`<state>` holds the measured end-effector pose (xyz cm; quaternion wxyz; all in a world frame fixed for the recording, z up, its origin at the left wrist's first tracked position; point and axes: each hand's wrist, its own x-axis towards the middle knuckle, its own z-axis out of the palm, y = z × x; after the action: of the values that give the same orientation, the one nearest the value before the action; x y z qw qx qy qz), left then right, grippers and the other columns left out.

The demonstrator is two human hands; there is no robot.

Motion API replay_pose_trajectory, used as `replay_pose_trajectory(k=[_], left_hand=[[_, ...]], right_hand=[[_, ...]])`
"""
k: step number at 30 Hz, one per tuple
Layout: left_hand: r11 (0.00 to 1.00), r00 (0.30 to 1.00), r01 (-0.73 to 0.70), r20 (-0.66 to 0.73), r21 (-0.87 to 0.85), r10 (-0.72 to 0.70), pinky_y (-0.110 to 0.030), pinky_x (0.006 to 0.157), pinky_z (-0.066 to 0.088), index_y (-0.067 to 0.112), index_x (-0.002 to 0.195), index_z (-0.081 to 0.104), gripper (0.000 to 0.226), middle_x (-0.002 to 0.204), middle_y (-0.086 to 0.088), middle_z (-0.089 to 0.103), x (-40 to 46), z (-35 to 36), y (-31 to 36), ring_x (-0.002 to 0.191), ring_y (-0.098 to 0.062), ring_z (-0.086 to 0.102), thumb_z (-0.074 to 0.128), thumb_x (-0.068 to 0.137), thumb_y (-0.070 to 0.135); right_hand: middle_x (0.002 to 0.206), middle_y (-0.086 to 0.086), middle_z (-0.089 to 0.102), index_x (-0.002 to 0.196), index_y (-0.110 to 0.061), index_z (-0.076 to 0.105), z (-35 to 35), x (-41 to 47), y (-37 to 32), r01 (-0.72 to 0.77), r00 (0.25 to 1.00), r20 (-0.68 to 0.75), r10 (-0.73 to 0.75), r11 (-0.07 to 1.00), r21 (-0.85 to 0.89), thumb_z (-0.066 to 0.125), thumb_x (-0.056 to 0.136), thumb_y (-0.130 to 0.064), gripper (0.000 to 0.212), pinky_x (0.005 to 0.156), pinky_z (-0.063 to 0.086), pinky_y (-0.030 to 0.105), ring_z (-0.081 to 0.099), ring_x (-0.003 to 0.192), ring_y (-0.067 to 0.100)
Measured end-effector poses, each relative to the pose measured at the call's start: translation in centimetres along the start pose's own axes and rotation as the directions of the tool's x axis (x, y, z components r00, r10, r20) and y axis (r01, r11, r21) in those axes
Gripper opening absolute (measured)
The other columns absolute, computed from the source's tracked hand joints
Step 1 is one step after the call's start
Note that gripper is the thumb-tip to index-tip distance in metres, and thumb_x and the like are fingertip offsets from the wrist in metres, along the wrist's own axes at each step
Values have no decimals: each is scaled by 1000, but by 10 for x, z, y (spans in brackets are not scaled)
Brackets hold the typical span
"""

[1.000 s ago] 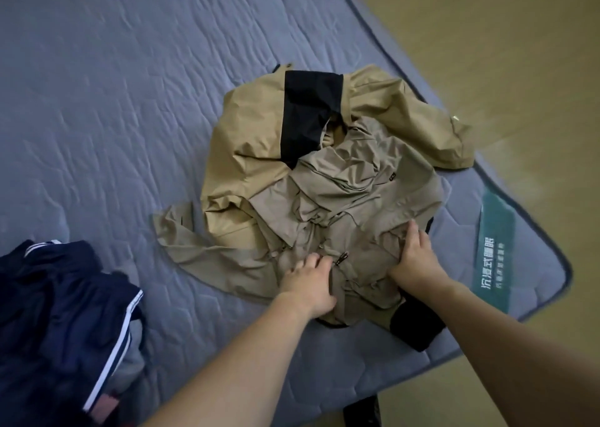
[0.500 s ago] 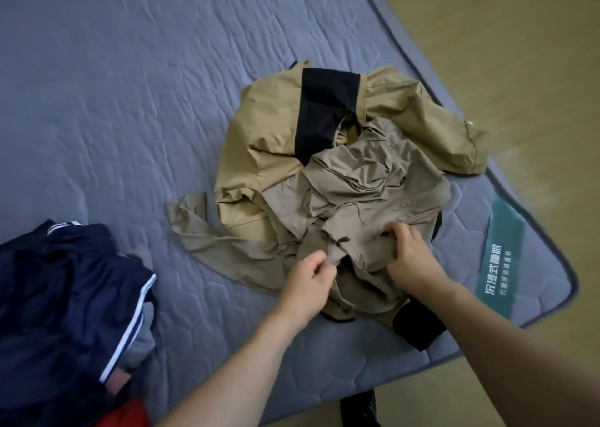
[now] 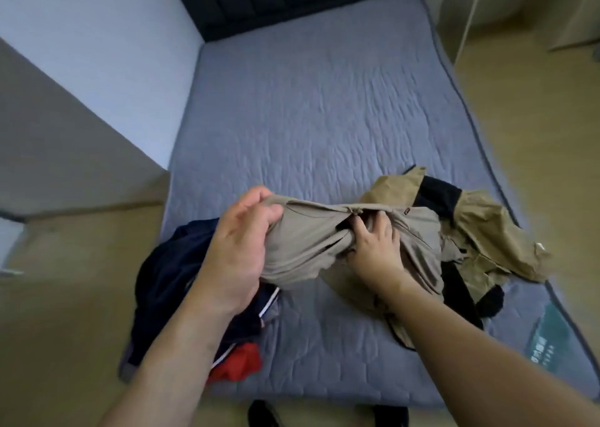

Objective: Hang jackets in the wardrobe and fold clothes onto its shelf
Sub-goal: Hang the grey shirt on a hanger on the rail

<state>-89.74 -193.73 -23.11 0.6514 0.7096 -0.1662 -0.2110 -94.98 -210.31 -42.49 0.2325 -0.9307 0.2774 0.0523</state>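
- Left hand (image 3: pixel 238 248) & right hand (image 3: pixel 373 248), earlier pressing on the pile, now grip grey-tan garment (image 3: pixel 305 248), lifted off tan jacket (image 3: pixel 487 231).
- Fabric now stretched between hands.

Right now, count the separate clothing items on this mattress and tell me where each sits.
4 at least: grey-khaki garment lifted in both hands; tan-and-black jacket near the right edge; navy striped garment at the left edge; red garment beneath it. More may be hidden in the piles.

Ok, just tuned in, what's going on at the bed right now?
A person is sorting clothes on the quilted grey mattress. Both hands grip a crumpled grey-beige garment: the left hand holds one bunched end up, the right hand clutches its middle. A tan-and-black jacket lies beside it; a navy striped garment is heaped at left.
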Motion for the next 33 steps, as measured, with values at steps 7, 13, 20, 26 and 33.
replay_pose_trajectory(k=[7, 13, 20, 26, 33], left_hand=[[969, 906, -228, -344, 99, 248, -32, 50, 20, 25, 60, 36, 23, 59, 2, 29, -66, -173, 139, 57, -13, 28, 51, 76, 18], [609, 577, -358, -345, 708, 740, -15, 48, 25, 17, 67, 33, 27, 57, 11, 32, -138, -356, 236, 53, -1, 29, 49, 88, 11], [341, 207, -147, -308, 929, 928, -25, 50, 27, 28, 77, 33, 24, 61, 3, 34, -221, -540, 306, 53, -5, 35, 45, 95, 18], [269, 232, 386, -375, 883, 897, -40, 73, 40, 9, 105, 43, 17, 88, -10, 55, -272, -688, 344, 84, -32, 54, 43, 97, 24], [279, -23, 735, -388, 619, 921, -37, 81, 38, 14, 111, 45, 31, 111, -10, 47, -309, -790, 360, 99, -28, 48, 52, 82, 7]], right_hand=[[114, 19, 39, 120, -13, 39, -68, -28, -202, 367, 822, -428, -376, 924, -108, 69, 74, -27, 57, 93, 33, 50, 41, 101, 37], [116, 9, 29, 108, -21, 31, -105, -53, -407, 612, 625, -696, -353, 775, 157, 74, 69, -32, 60, 97, 19, 42, 27, 105, 23], [76, 3, 56, 85, -21, 48, -137, -117, -670, 703, 710, -404, -576, 600, 382, 40, 71, -14, 18, 59, 42, 36, 53, 71, 32], [77, 3, 64, 81, -8, 65, -173, -209, -854, 502, 695, -200, -690, 268, 822, 55, 86, -39, 33, 65, 46, 33, 59, 75, 22], [92, 8, 72, 98, -13, 65, -196, -280, -1005, 325, 427, 49, -903, 204, 924, 51, 95, -39, 30, 72, 56, 37, 69, 86, 28]])
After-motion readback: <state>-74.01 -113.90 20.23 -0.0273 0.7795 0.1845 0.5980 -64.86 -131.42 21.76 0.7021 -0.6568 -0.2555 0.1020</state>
